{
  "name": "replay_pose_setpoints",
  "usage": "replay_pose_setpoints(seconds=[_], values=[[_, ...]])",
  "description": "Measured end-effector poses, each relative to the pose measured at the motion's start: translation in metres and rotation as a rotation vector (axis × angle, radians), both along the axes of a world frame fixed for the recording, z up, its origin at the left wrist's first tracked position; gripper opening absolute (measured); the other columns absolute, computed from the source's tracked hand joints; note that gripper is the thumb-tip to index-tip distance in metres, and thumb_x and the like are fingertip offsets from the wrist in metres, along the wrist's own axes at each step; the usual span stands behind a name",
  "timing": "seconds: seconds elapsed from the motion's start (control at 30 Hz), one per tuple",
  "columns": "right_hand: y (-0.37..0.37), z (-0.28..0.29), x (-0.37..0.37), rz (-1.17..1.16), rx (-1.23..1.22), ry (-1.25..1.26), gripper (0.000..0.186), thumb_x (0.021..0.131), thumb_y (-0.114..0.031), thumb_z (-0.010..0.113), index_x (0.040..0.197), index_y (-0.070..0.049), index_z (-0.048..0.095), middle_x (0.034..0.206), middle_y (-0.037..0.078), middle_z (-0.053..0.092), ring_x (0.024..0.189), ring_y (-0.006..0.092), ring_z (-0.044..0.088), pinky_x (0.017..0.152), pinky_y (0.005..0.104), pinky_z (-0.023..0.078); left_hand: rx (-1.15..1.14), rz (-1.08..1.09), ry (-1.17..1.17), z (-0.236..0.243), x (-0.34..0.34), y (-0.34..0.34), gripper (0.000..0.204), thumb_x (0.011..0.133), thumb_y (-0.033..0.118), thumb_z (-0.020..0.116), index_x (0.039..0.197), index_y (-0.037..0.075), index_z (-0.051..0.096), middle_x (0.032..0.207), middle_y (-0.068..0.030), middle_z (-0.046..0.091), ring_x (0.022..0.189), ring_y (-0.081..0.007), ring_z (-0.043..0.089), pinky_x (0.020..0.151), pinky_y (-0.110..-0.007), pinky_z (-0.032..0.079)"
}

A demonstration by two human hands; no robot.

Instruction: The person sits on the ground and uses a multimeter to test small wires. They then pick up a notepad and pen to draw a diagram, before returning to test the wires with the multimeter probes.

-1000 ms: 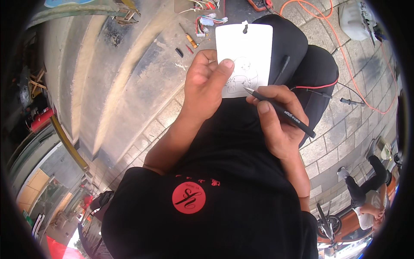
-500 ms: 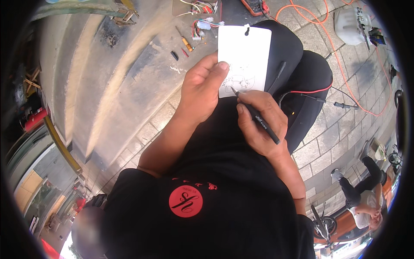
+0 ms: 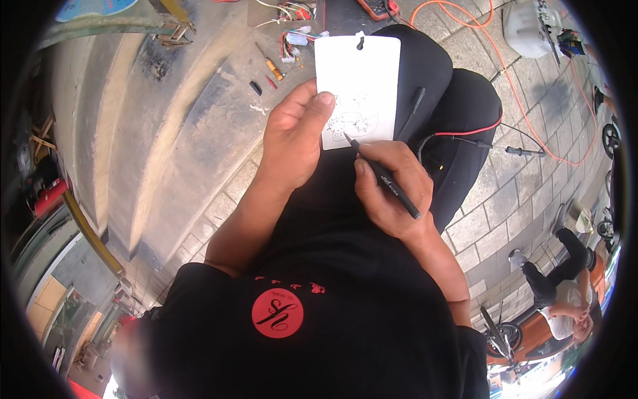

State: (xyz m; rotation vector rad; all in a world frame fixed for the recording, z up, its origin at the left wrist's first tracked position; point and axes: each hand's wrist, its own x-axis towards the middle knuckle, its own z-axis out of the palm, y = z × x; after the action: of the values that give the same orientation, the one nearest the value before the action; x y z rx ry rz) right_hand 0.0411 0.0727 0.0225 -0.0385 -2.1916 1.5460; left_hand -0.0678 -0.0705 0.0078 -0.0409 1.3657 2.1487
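Observation:
A white card (image 3: 359,70) with a slotted hole at its top rests over my dark-trousered thigh. Thin dark lines of a sketch (image 3: 352,123) cover its lower part. My left hand (image 3: 296,130) grips the card's left edge, thumb on top and the fingers hidden behind. In my right hand (image 3: 399,186) is a black pen (image 3: 397,189), held in a writing grip. The pen's tip meets or hovers just over the lower edge of the sketch; I cannot tell which.
On the stone step to the left lie a yellow-handled screwdriver (image 3: 273,68) and wire connectors (image 3: 296,41). An orange-red meter (image 3: 380,9) sits beyond my knee. Test leads (image 3: 475,142) cross my right leg. An orange cable (image 3: 512,83) loops over the paving. A person (image 3: 565,292) sits at right.
The whole view has shifted slightly, so card and hands appear further left. Relative to the card, the pen tip has moved a little toward the drawing's lower left. Both grips are unchanged.

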Motion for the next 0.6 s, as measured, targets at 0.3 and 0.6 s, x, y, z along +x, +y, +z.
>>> replay_pose_setpoints(seconds=[0.3, 0.6], values=[[-0.0008, -0.0015, 0.0023, 0.002, -0.014, 0.014, 0.027, 0.079, 0.011, 0.076, 0.105, 0.005, 0.071, 0.091, 0.015, 0.072, 0.078, 0.0305, 0.071, 0.071, 0.0376, 0.056, 0.002, -0.002, 0.001, 0.002, 0.001, 0.0009, 0.035, 0.113, 0.012, 0.052, 0.14, -0.008, 0.058, 0.128, -0.0132, 0.071, 0.116, -0.016, 0.068, 0.102, -0.032, 0.055], [0.0004, -0.0048, -0.0006, 0.051, 0.052, 0.085, 0.031, 0.078, 0.01, 0.079, 0.108, 0.004, 0.072, 0.089, 0.013, 0.071, 0.079, 0.0293, 0.071, 0.072, 0.0377, 0.054, 0.003, 0.01, 0.002, 0.0007, 0.0024, 0.0013, 0.036, 0.113, 0.012, 0.052, 0.142, -0.008, 0.056, 0.13, -0.0141, 0.07, 0.118, -0.0173, 0.068, 0.104, -0.033, 0.054]])
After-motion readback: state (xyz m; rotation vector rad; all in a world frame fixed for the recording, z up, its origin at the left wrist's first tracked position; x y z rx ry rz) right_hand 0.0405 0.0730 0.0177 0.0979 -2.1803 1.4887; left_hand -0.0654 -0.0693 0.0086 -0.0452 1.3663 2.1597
